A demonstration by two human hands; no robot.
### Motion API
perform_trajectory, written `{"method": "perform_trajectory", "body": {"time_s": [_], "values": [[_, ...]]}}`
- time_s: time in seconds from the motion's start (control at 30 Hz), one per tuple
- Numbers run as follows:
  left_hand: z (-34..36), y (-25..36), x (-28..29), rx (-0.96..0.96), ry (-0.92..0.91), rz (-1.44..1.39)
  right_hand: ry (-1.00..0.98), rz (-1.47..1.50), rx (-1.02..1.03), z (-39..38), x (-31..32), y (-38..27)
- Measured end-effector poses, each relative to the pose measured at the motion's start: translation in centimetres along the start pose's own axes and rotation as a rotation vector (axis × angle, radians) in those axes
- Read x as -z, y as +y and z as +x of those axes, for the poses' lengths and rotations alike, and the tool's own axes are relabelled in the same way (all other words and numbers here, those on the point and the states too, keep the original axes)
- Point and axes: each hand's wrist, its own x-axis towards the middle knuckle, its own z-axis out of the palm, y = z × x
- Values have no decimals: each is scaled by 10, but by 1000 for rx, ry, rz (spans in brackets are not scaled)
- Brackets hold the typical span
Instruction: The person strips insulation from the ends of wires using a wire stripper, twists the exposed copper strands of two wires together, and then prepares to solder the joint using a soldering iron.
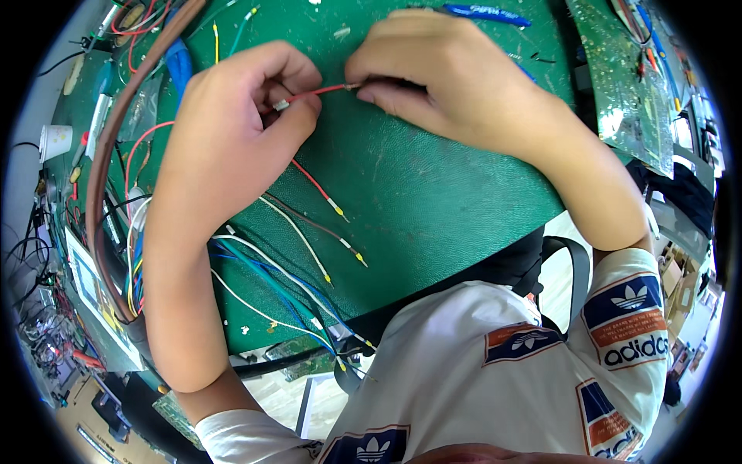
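A short stretch of red wire [328, 90] runs between my two hands above a green mat. My left hand [220, 108] is closed on it, with fingers curled and a small white marker sleeve [281, 104] showing by the thumb. The wire's other end is pinched between thumb and fingers of my right hand [456, 77]; that tip is mostly hidden. Below my left hand lie another red wire [315, 183], a brown wire [309, 220] and a white wire [294, 224], each ending in a yellow crimp terminal.
A thick brown cable [99, 178] curves along the left side, with more coloured wires beside my left forearm. At the far edge lies a blue-handled tool [487, 14]. Circuit board panels [622, 93] stand at the right. A white cup [56, 143] sits far left.
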Motion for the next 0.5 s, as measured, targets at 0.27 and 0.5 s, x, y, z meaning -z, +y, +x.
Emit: {"method": "perform_trajectory", "body": {"time_s": [0.27, 0.5], "values": [[16, -5, -7, -99, 27, 72, 187, 94, -24, -7, 9, 21], [11, -4, -8, -125, 10, 104, 342, 337, -350, 8, 76, 14]]}}
